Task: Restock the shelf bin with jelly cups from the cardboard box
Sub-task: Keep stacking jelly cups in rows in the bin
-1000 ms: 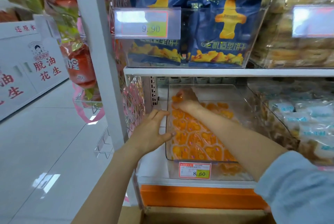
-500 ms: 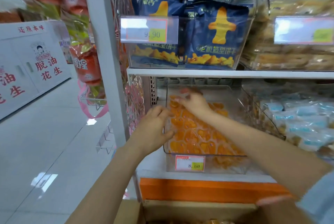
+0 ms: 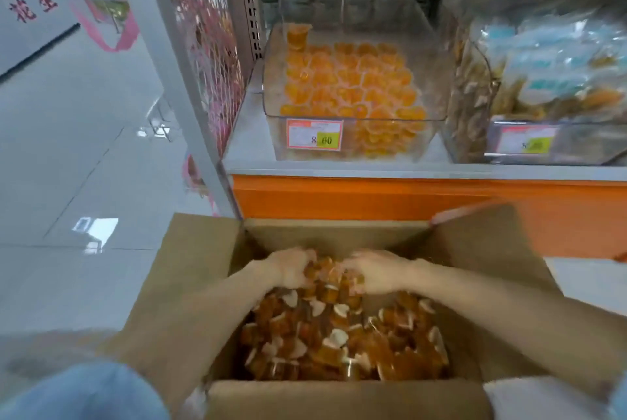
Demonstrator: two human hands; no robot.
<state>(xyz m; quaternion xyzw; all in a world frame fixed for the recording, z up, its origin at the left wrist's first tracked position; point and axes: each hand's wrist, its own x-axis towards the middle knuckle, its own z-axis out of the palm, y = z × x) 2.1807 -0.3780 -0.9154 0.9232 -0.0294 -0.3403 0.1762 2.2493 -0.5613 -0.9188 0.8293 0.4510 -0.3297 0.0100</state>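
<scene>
Both hands are in the cardboard box (image 3: 190, 270) on the floor; left hand (image 3: 293, 267) and right hand (image 3: 375, 272) each have their grip curled into the loose jelly cups (image 3: 339, 334), pinching a heap between them. Risk: cups may spill from an overfull scoop during the lift. The shelf bin (image 3: 431, 56) above is partly filled. Pale tiled aisle floor (image 3: 68, 148), glossy.

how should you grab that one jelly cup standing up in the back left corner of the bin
Pinch the upright jelly cup by its side walls from above and the front. It stands taller than the flat layer of cups, and the clear bin walls block its left and back.
</scene>
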